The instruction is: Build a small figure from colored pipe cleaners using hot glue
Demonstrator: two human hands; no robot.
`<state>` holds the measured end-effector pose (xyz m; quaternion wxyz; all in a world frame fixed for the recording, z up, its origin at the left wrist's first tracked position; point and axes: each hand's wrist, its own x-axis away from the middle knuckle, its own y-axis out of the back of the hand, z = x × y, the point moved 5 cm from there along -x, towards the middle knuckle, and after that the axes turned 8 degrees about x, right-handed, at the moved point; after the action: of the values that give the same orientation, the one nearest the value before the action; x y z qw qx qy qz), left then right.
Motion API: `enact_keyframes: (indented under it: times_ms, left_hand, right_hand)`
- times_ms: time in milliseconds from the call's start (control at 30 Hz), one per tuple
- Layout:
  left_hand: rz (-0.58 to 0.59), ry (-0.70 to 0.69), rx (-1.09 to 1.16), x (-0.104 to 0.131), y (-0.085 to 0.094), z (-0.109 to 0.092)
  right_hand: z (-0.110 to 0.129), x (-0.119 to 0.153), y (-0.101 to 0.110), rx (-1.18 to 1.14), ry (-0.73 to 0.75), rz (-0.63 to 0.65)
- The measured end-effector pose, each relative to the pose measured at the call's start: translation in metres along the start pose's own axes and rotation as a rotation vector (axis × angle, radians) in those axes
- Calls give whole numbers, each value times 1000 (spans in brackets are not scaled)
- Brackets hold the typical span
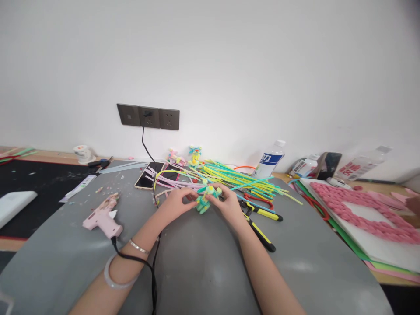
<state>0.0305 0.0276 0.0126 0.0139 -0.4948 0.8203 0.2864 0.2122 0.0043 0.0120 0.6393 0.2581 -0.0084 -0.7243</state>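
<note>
A small green and yellow pipe-cleaner figure (203, 204) is held between my two hands over the middle of the grey table. My left hand (181, 203) pinches its left side with bent fingers. On the other side, my right hand (226, 204) grips the figure between thumb and fingers. Behind them lies a loose pile of yellow, green and lilac pipe cleaners (236, 175). Two more small figures stand near the wall, one pink (176, 157) and one yellow and teal (194, 156).
A pink glue gun (104, 218) with a black cord lies left on the grey table (203, 271). Yellow-black pliers (260, 234), a phone (149, 176) and a bottle (269, 159) surround the pile. Pink braided work (361, 212) lies at right.
</note>
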Motion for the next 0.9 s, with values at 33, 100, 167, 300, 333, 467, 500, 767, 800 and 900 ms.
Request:
enact_keyframes:
  times_ms: [33, 100, 167, 300, 333, 467, 500, 767, 800, 900]
  left_hand:
    - [4, 1, 4, 0, 0, 0]
    - [10, 6, 13, 0, -1, 1]
    - [15, 12, 17, 0, -1, 2]
    - [24, 14, 22, -1, -2, 3]
    - [25, 16, 25, -1, -2, 4]
    - [27, 27, 32, -1, -2, 6]
    - [27, 30, 33, -1, -2, 6]
    - [22, 60, 46, -1, -1, 5]
    - [20, 63, 47, -1, -1, 5]
    - [17, 67, 50, -2, 0, 5]
  right_hand:
    - [0, 0, 0, 0, 2, 2]
    - [0, 0, 0, 4, 9, 9]
    - [1, 0, 0, 11, 21, 15]
    - [1, 0, -1, 19, 45, 21]
    - [2, 0, -1, 19, 52, 19]
    - [2, 1, -2, 35, 74, -5]
    - [2, 1, -3, 38, 77, -6]
    - [-4, 2, -4, 28, 105, 51]
    - [-4, 3, -4, 31, 107, 66]
    - [-2, 4, -3, 31, 91, 97]
